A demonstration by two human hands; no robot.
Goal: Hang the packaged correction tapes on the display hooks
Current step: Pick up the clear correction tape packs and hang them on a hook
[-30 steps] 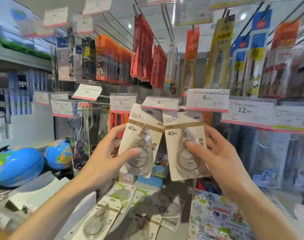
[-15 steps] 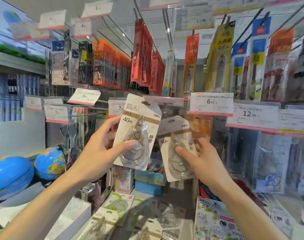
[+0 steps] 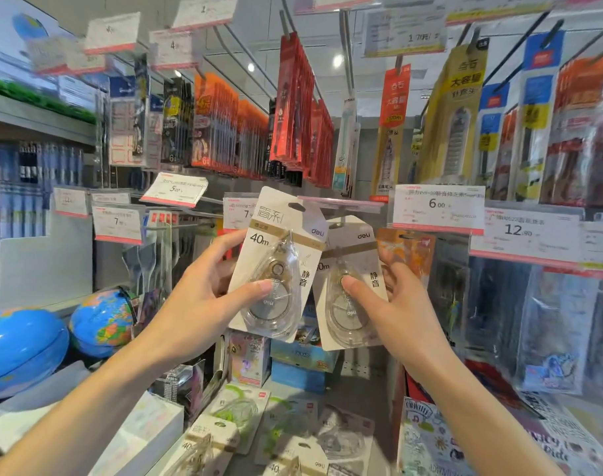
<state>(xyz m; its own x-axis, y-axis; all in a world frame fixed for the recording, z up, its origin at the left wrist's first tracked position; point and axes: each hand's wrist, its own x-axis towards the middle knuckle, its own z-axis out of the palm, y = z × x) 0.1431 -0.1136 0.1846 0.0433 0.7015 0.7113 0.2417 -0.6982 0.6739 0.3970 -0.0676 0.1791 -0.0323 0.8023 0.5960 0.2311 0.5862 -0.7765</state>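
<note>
Hands hold one tape pack each. Left hand (image 3: 203, 304) pinches the front pack (image 3: 279, 266); right hand (image 3: 392, 304) pinches the rear pack (image 3: 353, 286) under a price tag (image 3: 341, 204).

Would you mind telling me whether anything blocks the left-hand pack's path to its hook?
Yes: the right hand's beige carded correction tape sits at the hook, overlapped by the left hand's identical pack.
</note>
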